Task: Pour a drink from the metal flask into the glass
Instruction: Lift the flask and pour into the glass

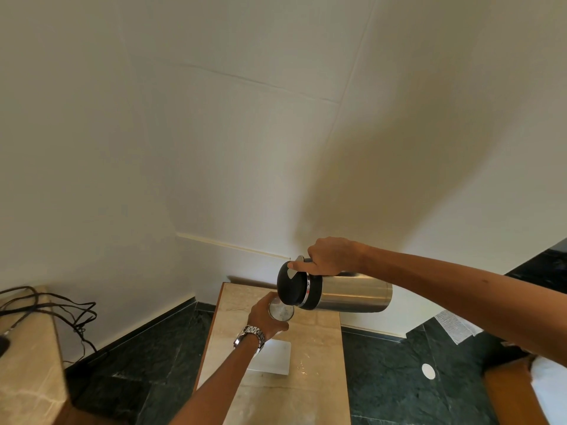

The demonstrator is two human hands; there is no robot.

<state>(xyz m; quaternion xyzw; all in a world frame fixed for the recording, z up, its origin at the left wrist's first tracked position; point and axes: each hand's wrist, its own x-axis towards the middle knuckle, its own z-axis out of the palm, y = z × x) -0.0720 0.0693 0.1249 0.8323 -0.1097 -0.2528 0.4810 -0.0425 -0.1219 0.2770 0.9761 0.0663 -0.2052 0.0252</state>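
Nearest, a left hand (pixel 264 314) with a wristwatch (pixel 251 335) grips the glass (pixel 281 308) above a narrow table (pixel 319 378). Just above, the right hand (pixel 333 256) clasps the metal flask (pixel 334 291), lying nearly level, black lid (pixel 290 285) pointing left, touching the glass's rim.

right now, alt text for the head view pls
A right hand tips a metal flask sideways over a glass held by the left hand, above a narrow stone-topped table by a white wall.
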